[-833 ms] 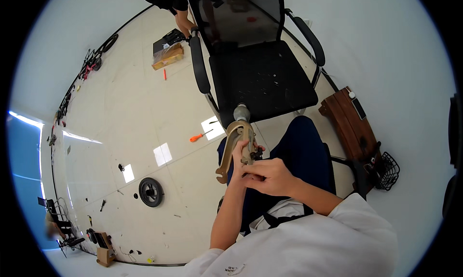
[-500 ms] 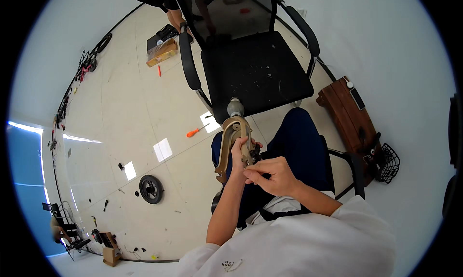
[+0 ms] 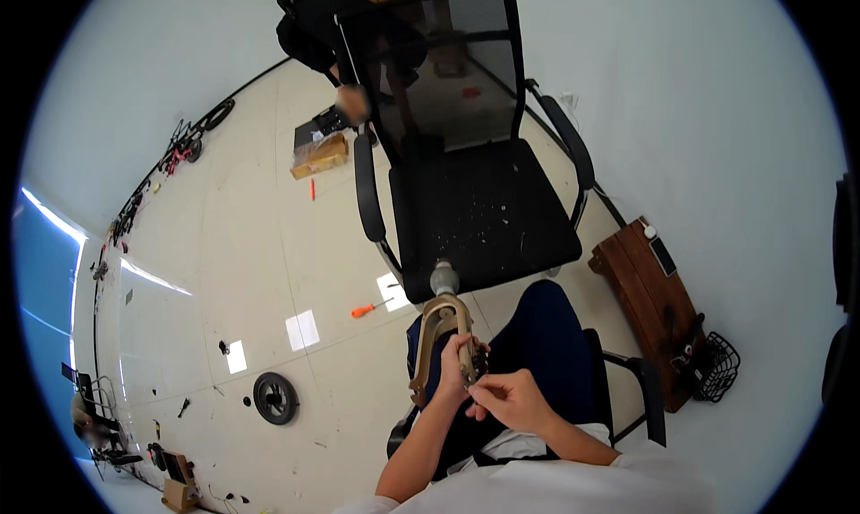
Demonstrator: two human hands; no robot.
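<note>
A gold-brown bicycle fork lies over my lap, its grey rounded top end against the front of the black chair seat. My left hand is wrapped round the fork leg on the right. Dark parts sit beside that leg, partly hidden by my fingers. My right hand is closed in a pinch near the lower end of the same leg, close to my left hand. What its fingertips hold, if anything, is too small to make out.
The black office chair stands ahead. On the floor lie an orange-handled screwdriver, a small wheel and an open box. A brown wooden bench and a black wire basket are at right. A person bends down behind the chair.
My view has tilted up, so the chair, fork and hands appear lower. The person behind the chair shows more fully. Both hands keep their places at the fork.
</note>
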